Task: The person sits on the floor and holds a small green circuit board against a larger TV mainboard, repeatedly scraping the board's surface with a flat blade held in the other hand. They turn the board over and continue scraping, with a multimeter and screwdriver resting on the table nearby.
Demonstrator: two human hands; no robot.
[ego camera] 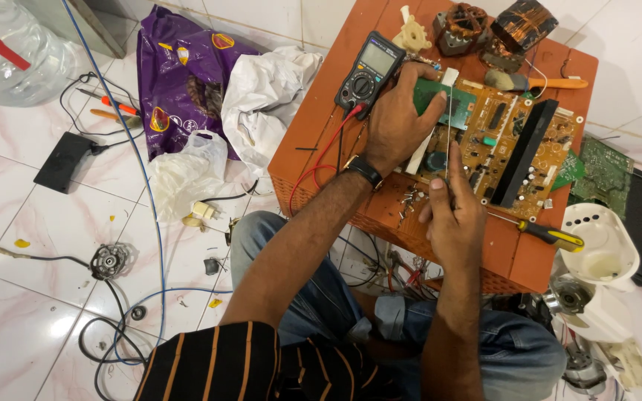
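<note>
Striped sleeve [209, 364], two hands over circuit board [507, 137].
We see the left hand [399, 119] pressing flat on the board, its grip empty; the right hand [451, 212] pinches a thin probe [449, 130] upright.

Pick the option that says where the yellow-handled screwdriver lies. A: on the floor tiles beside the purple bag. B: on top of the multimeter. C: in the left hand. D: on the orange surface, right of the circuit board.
D: the yellow-handled screwdriver lies on the orange surface, just right of the circuit board, beyond the right hand and touched by neither hand.
</note>
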